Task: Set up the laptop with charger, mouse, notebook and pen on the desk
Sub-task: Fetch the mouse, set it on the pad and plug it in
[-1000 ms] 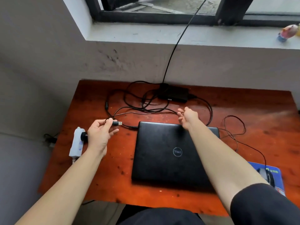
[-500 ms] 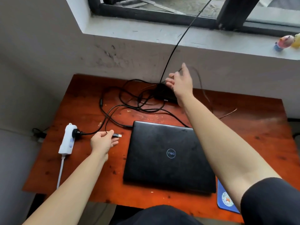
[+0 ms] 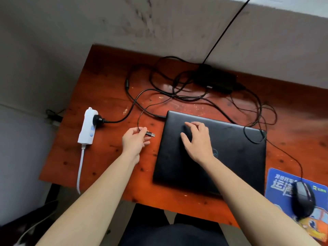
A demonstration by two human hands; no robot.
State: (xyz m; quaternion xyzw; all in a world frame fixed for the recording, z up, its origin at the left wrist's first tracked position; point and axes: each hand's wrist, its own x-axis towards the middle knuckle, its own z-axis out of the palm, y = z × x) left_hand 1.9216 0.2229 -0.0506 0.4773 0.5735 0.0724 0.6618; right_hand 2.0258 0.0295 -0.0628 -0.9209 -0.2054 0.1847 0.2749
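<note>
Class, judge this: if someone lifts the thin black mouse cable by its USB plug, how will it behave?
The thin black mouse cable probably flops: it already curves loosely from the left hand. It likely weighs little, being very thin. It may snag, since it runs through tangled black charger leads.

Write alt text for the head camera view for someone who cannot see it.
A person's left hand pinches a USB plug beside a closed black laptop on a red-brown desk, while the right hand rests spread on its lid. Tangled black cables lie behind; a black mouse sits on a blue mouse pad at right.
</note>
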